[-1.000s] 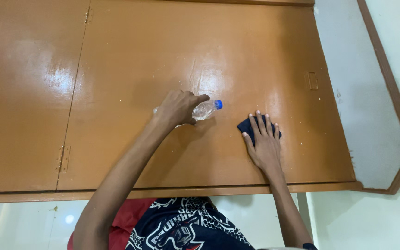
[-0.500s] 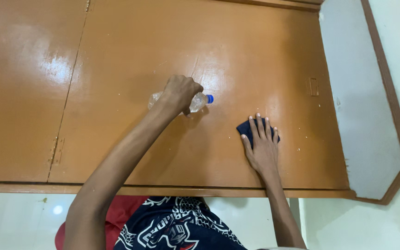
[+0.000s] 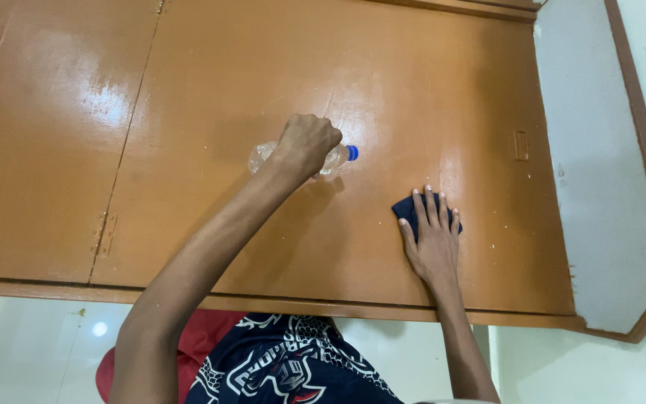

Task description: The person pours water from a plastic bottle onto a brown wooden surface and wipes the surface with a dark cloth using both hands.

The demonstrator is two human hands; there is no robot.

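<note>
Head view looked at a glossy brown wooden door [image 3: 383,82], with both of the person's arms reaching out to it. The left hand [image 3: 306,142] was curled into a tight fist around a clear plastic bottle [image 3: 259,156], fingers wrapped over its middle so that only the two ends showed: the rounded base poking out on the left of the knuckles and the neck with its blue cap [image 3: 351,152] sticking out on the right. The bottle lay sideways against the door panel, roughly at its centre, with the cap pointing toward the other hand. The right hand [image 3: 432,238] was spread flat and open, fingers straight and slightly fanned, pressing a small dark blue cloth [image 3: 405,212] against the wood; the cloth showed past the fingertips and on both sides of the fingers, the rest hidden under the palm. Hand and cloth sat lower and to the right of the bottle, well apart from it. A seam with small hinges [image 3: 106,224] ran down the left part of the wood. A pale wall [image 3: 600,187] with a brown border bounded the door on the right.
</note>
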